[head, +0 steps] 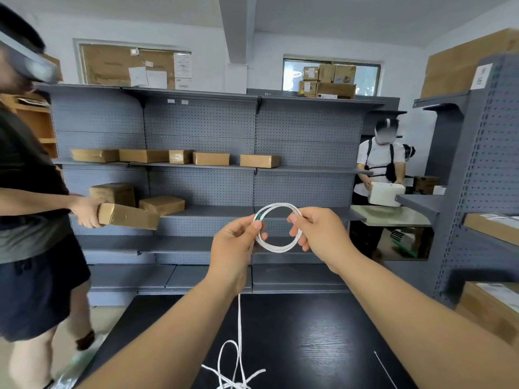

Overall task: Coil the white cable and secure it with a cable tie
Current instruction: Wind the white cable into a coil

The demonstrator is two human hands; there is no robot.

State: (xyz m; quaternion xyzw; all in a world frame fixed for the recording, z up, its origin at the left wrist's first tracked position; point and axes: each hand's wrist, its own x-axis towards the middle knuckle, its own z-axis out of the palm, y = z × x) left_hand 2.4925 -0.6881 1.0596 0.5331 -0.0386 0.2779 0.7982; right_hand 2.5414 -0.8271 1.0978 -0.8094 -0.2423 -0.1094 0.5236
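A white cable [276, 249] forms a small round coil held up in the air above a black table [323, 341]. My left hand [234, 248] pinches the coil's left side, where a green connector shows. My right hand [320, 234] grips the coil's right side with curled fingers. From my left hand the rest of the cable hangs straight down to a loose tangle [233, 372] on the table's near edge. A thin white cable tie [384, 369] lies flat on the table at the lower right.
Grey pegboard shelving [202, 136] with several cardboard boxes stands behind the table. A person at the left carries a cardboard box [127, 216]. Another person at the back right holds a white box [386, 193]. More shelves with boxes stand at the right [488, 169].
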